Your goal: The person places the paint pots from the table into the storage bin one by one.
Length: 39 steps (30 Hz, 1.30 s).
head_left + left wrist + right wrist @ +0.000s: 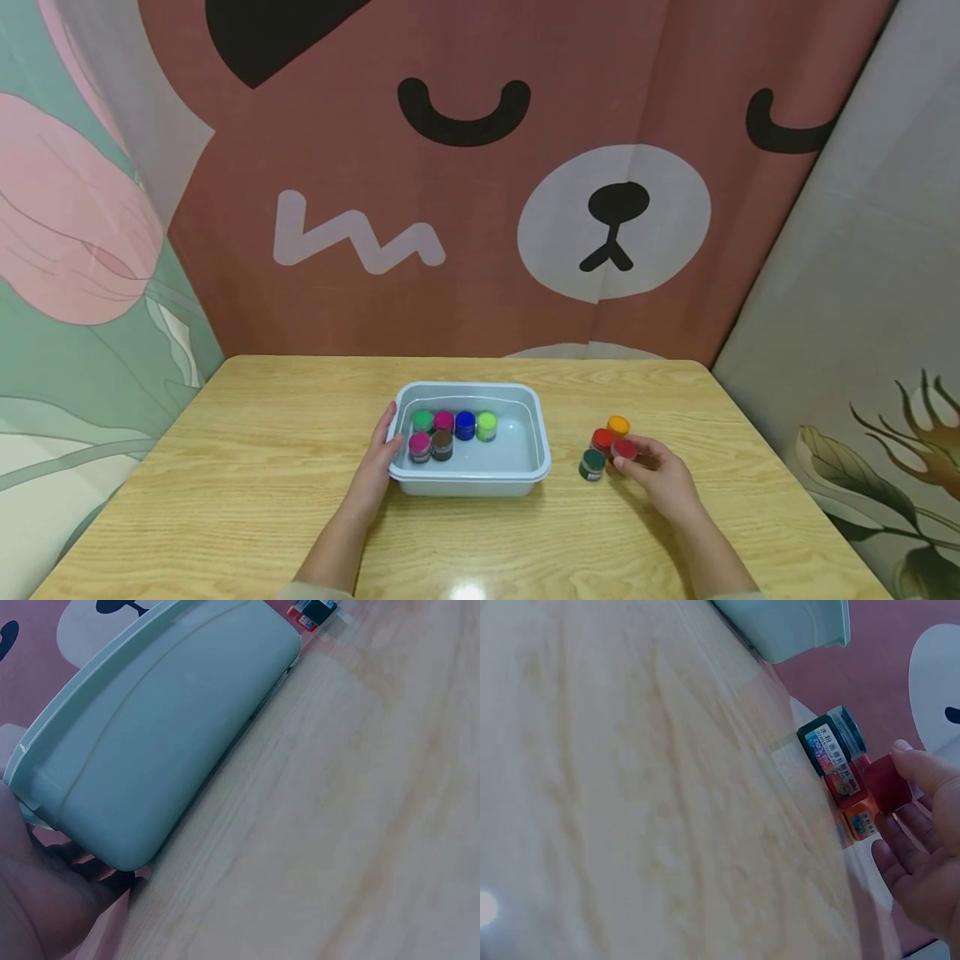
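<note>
My right hand pinches a dark red paint jar between thumb and fingers, right beside a small group of jars on the table. That group has an orange jar, a red jar and a dark green jar with a printed label. At the left end of a pale blue plastic tub, my left hand grips the rim, fingers along the outer wall. Inside the tub stand several paint jars, among them a blue jar, a lime green jar and a brown jar.
The wooden table carries the tub near its middle, with the loose jars to the tub's right. A printed curtain with a bear face hangs behind the far edge. Jars fill the tub's left part; bare floor shows at its right.
</note>
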{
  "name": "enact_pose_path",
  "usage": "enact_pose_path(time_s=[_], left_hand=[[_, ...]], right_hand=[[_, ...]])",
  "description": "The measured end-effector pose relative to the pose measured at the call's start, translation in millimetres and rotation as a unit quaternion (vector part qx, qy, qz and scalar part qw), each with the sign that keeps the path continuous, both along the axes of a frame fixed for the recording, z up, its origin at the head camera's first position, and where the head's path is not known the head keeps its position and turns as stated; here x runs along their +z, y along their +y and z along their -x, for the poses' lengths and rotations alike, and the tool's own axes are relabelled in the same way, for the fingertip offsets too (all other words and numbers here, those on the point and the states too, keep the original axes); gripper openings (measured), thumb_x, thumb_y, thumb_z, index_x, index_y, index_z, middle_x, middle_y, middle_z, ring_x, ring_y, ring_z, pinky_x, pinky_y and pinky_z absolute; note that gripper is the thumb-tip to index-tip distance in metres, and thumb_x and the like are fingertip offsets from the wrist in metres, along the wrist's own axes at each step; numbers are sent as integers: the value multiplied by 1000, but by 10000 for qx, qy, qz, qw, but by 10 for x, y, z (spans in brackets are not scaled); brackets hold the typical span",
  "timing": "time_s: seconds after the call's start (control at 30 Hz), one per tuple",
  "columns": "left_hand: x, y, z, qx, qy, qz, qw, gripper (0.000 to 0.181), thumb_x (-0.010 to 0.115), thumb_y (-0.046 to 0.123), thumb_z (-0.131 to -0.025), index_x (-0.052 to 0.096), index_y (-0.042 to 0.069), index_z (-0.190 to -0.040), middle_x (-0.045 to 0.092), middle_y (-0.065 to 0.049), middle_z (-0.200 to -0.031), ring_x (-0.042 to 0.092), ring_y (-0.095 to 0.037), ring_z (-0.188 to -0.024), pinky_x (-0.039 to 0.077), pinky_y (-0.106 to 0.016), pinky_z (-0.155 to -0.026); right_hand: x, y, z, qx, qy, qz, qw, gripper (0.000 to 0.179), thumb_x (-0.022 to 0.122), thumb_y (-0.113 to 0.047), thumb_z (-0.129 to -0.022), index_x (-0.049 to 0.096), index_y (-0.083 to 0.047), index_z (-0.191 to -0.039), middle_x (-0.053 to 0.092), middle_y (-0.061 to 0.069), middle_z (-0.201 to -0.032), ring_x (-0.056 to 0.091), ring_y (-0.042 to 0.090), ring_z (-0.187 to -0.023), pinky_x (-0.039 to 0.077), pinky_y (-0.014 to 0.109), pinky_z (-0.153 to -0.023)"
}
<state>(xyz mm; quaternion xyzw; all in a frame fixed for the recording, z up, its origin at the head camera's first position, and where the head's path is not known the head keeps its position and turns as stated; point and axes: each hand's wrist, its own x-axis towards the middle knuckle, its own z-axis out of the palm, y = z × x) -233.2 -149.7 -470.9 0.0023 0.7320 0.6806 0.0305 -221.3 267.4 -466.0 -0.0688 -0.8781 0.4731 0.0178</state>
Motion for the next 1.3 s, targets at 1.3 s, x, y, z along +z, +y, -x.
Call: enact_pose_path(time_s=[1.3], left_hand=[[17, 4, -16, -9, -13, 4, 10000, 59, 33, 25, -104, 11, 27, -159, 2, -11, -167, -4, -40, -152, -1, -68, -117]], right_hand=[[577, -509, 139, 639, 454, 769, 9940, 59, 73, -31, -88, 53, -6, -138, 60, 19, -130, 63, 28, -112, 58, 25, -77]])
